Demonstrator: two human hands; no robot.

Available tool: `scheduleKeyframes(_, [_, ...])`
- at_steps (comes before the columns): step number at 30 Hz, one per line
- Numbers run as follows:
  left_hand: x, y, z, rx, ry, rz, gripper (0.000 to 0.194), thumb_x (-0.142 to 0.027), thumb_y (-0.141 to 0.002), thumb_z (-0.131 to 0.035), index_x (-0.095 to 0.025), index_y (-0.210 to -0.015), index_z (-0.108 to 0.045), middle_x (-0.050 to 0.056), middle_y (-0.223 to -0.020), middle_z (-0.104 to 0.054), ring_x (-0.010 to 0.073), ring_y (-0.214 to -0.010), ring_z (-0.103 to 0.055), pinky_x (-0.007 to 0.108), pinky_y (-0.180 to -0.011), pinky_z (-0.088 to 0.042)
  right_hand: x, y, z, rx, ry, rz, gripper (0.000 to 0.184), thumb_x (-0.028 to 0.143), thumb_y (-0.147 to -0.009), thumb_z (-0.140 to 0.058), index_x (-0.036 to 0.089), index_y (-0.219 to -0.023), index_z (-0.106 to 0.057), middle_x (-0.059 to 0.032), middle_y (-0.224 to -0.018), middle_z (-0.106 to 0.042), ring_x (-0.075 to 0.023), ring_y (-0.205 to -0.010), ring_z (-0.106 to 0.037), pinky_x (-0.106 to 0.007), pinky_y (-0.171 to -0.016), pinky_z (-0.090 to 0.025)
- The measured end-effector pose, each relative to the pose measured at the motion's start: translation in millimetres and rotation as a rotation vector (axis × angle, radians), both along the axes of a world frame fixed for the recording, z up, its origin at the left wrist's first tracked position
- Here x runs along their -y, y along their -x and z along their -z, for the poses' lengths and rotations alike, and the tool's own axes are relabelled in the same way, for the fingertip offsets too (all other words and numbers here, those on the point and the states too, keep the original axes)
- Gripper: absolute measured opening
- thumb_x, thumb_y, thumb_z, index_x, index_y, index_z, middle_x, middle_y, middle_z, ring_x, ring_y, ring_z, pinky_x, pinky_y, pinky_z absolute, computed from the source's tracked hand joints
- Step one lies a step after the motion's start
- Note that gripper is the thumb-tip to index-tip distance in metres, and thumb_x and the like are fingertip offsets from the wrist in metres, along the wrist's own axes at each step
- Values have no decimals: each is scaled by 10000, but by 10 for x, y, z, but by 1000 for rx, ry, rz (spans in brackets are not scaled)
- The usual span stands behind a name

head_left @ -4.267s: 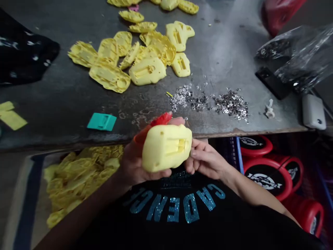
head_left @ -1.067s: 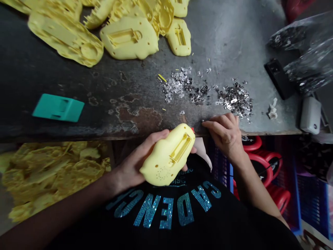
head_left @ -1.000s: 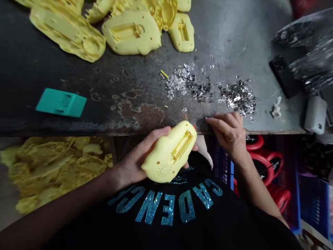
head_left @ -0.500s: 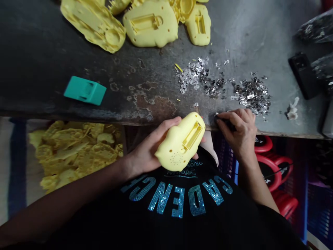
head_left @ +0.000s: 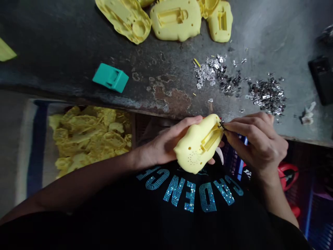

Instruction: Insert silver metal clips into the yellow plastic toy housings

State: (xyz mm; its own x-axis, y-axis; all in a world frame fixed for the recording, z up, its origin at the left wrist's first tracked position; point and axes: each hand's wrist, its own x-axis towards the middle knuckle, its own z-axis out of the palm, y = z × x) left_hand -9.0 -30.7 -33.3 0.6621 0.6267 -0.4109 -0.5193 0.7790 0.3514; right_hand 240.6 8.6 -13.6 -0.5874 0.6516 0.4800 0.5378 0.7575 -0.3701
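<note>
In the head view, grips a yellow casing [head_left: 194, 149] in the left hand [head_left: 168, 142], thumb along one side and fingertips showing at the opposite side, clamped on it. Holds the casing just in front of the near edge of the dark table [head_left: 125, 57], above the black shirt [head_left: 117, 222], its slotted face toward the camera, with a long recess, round holes and a cluster of tiny perforations. With the right hand [head_left: 262, 142], pinches a small dark metal piece [head_left: 221, 125] between thumb and index finger, closed on it, at the upper end of the recess. Cannot tell exactly how deep in the recess, if at all.

On the table, beyond the hands, shows two adjoining scatters of small metal parts [head_left: 269, 95], a teal block [head_left: 110, 77] to the left and several yellow shells [head_left: 175, 19] at the top. Farther right, includes a white scrap [head_left: 308, 114] and a black object [head_left: 322, 80]. Below the table at left, shows a heap of yellow parts [head_left: 91, 137]; at lower right, red round items [head_left: 288, 175], partly hidden.
</note>
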Motion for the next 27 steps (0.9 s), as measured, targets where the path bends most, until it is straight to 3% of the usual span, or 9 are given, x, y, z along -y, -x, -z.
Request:
scheduleKeyframes(4, [12, -30, 8, 17, 5, -32, 596, -568, -1070, -714, -111, -1451, -702, 131, -1058, -888, 285, -790, -864, 387, -768, -715, 15, -26, 43, 15, -79, -35, 306, 130, -1029, -832, 290, -1284, -776, -35, -1072, -885, -249, -888, -762, -453, -862, -562])
scheduleKeyframes(8, [32, -48, 25, -8, -10, -54, 508, -574, -1002, -807, -154, -1274, -719, 107, -1046, -886, 291, -794, -868, 351, -696, -695, 42, -47, 67, -7, -91, -55, 323, 111, -1011, -839, 294, -1272, -785, -30, -1076, -888, -245, -889, -759, -438, -838, -593])
scheduleKeyframes(14, [66, -54, 71, 33, -28, -31, 586, -599, -1015, -764, -150, -1391, -729, 89, -1035, -879, 293, -797, -867, 371, -722, -679, 53, -22, 36, -101, -19, -95, 282, 74, -1003, -835, 256, -1215, -794, -57, -1086, -885, -241, -877, -800, -438, -833, -618])
scheduleKeyframes(19, [90, -74, 71, 42, -18, -11, 706, -631, -967, -827, -156, -1478, -714, 83, -1015, -879, 293, -785, -859, 378, -742, -680, 60, 28, -3, -228, 113, -102, 291, 20, -966, -827, 260, -1127, -802, -31, -1007, -860, -215, -848, -791, -408, -817, -608])
scheduleKeyframes(27, [142, -61, 41, -54, -74, -46, 823, -629, -1005, -789, -187, -1679, -620, 82, -1022, -890, 298, -802, -854, 410, -788, -710, 109, 67, -9, -327, 333, -51, 253, 39, -934, -808, 272, -1030, -782, 13, -940, -804, -202, -841, -747, -403, -818, -581])
